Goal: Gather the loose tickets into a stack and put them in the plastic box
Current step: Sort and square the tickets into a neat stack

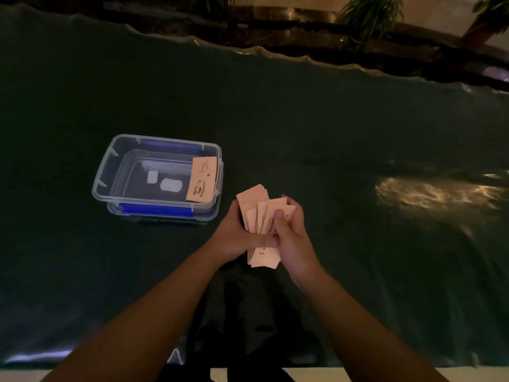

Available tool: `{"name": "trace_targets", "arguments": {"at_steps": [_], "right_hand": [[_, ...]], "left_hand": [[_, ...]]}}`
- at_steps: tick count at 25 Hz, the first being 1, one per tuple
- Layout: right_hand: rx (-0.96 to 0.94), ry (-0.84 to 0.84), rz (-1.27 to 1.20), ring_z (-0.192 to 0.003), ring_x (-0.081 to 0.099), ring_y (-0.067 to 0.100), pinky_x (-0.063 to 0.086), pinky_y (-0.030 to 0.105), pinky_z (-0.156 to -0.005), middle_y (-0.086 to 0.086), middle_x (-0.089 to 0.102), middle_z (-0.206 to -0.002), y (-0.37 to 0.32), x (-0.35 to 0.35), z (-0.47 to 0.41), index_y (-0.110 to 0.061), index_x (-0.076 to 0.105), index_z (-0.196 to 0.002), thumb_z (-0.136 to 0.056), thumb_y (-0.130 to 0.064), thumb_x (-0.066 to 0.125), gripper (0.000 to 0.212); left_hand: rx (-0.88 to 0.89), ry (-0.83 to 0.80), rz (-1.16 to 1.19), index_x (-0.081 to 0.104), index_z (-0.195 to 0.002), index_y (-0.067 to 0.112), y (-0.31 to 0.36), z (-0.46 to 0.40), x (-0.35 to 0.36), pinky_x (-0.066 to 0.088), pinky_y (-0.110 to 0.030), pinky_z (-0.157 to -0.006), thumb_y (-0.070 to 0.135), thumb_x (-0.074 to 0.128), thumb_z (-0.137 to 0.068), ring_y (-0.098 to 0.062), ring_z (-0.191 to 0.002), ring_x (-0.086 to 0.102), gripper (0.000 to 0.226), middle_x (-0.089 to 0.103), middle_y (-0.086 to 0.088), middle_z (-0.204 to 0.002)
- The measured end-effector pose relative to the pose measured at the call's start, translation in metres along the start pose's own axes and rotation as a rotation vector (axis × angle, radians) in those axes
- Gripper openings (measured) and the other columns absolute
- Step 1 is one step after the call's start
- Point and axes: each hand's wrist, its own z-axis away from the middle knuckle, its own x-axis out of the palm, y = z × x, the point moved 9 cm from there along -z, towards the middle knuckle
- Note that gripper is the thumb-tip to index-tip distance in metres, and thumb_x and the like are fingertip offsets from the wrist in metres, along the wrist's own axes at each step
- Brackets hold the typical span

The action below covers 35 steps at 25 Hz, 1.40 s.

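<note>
A fanned, uneven bundle of pale pink tickets [259, 210] is held between both hands above the dark green tablecloth. My left hand [237, 238] grips the bundle from the left side. My right hand [292, 238] grips it from the right, thumb pressed on the top ticket. To the left stands the clear plastic box [104, 175] with blue clips, open on top. One ticket [202, 179] with a coffee-cup print leans against the box's inner right wall.
The green cloth [330, 133] covers the whole table, with wrinkles at its far edge. A glare patch [429, 191] lies on the cloth to the right. Potted plants [369, 15] and a dark ledge stand beyond the table. The box sits on its own lid.
</note>
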Motion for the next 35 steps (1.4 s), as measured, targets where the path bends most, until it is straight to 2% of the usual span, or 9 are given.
{"name": "trace_targets", "arguments": {"at_steps": [4,7,11,14,17,22,25,28,35], "right_hand": [[-0.107,-0.257,0.204,-0.135,0.047,-0.017,0.042,0.013,-0.113,-0.023,0.042,-0.156,0.011,0.016,-0.001,-0.044,0.021,-0.161,-0.111,-0.01,0.045,0.065],[-0.111,-0.272,0.446,-0.141,0.039,-0.014,0.028,0.001,-0.109,-0.02,0.029,-0.165,0.032,0.02,0.0,-0.039,0.003,-0.167,-0.109,-0.01,0.048,0.08],[-0.126,-0.247,0.524,-0.145,0.032,-0.009,0.02,-0.005,-0.107,-0.015,0.031,-0.168,0.049,0.02,0.0,-0.032,0.007,-0.169,-0.102,-0.003,0.051,0.086],[-0.13,-0.246,0.472,-0.148,0.034,-0.005,0.026,0.016,-0.124,-0.014,0.034,-0.166,0.055,0.019,-0.005,-0.029,0.015,-0.169,-0.101,-0.004,0.056,0.083],[-0.111,-0.175,0.339,-0.152,0.039,0.008,0.037,0.039,-0.125,-0.008,0.036,-0.166,0.053,0.005,-0.012,-0.033,0.021,-0.166,-0.095,-0.029,0.071,0.087],[0.154,-0.166,-0.189,-0.141,0.057,0.024,0.047,0.05,-0.117,0.001,0.051,-0.158,0.065,-0.005,-0.008,-0.037,0.019,-0.165,-0.074,-0.021,0.092,0.118],[0.118,-0.208,-0.319,-0.128,0.069,0.027,0.052,0.052,-0.112,0.01,0.071,-0.139,0.063,0.001,-0.005,-0.028,0.035,-0.158,-0.078,0.005,0.082,0.099],[0.056,-0.171,-0.247,-0.128,0.068,0.028,0.057,0.05,-0.106,0.009,0.073,-0.134,0.058,-0.013,-0.009,-0.019,0.048,-0.146,-0.073,0.006,0.084,0.085],[-0.15,-0.224,0.322,-0.137,0.058,0.009,0.05,0.039,-0.113,-0.006,0.061,-0.148,0.045,-0.042,-0.025,-0.025,0.033,-0.159,-0.073,-0.007,0.092,0.106]], "left_hand": [[0.096,-0.079,-0.185,0.028,-0.149,0.03,-0.002,-0.004,-0.001,0.045,-0.028,-0.108,0.018,0.101,-0.059,0.006,-0.129,0.052,0.116,0.054,0.021,-0.136],[0.126,-0.112,-0.25,0.021,-0.147,0.035,-0.008,-0.003,0.003,0.037,-0.013,-0.103,0.023,0.099,-0.065,0.023,-0.123,0.044,0.114,0.045,0.026,-0.136],[0.155,-0.034,-0.276,0.03,-0.152,0.032,-0.017,0.0,-0.005,0.037,-0.032,-0.115,0.049,0.096,-0.054,-0.004,-0.138,0.045,0.12,0.044,0.01,-0.146],[0.159,-0.024,-0.209,0.041,-0.145,0.032,-0.012,0.002,-0.008,0.041,-0.033,-0.112,0.046,0.093,-0.052,-0.003,-0.132,0.053,0.108,0.056,0.014,-0.138],[0.077,0.0,-0.106,0.048,-0.14,0.035,-0.016,-0.002,-0.017,0.047,-0.041,-0.109,0.041,0.098,-0.047,-0.01,-0.13,0.058,0.106,0.063,0.011,-0.133],[-0.108,-0.087,0.348,0.056,-0.141,0.013,-0.02,0.004,0.001,0.053,-0.055,-0.105,0.016,0.093,-0.061,-0.032,-0.125,0.066,0.088,0.071,-0.016,-0.13],[-0.076,-0.155,0.45,0.05,-0.145,0.008,-0.017,0.007,0.018,0.055,-0.05,-0.103,0.004,0.083,-0.073,-0.035,-0.128,0.064,0.079,0.067,-0.023,-0.134],[-0.112,-0.151,0.509,0.039,-0.149,0.022,-0.022,0.003,0.007,0.055,-0.053,-0.103,0.001,0.09,-0.063,-0.037,-0.133,0.06,0.102,0.062,-0.021,-0.139],[0.007,-0.002,-0.332,0.043,-0.141,0.036,-0.009,-0.003,-0.026,0.045,-0.041,-0.112,0.027,0.1,-0.057,-0.01,-0.134,0.051,0.103,0.054,0.011,-0.144]]}}
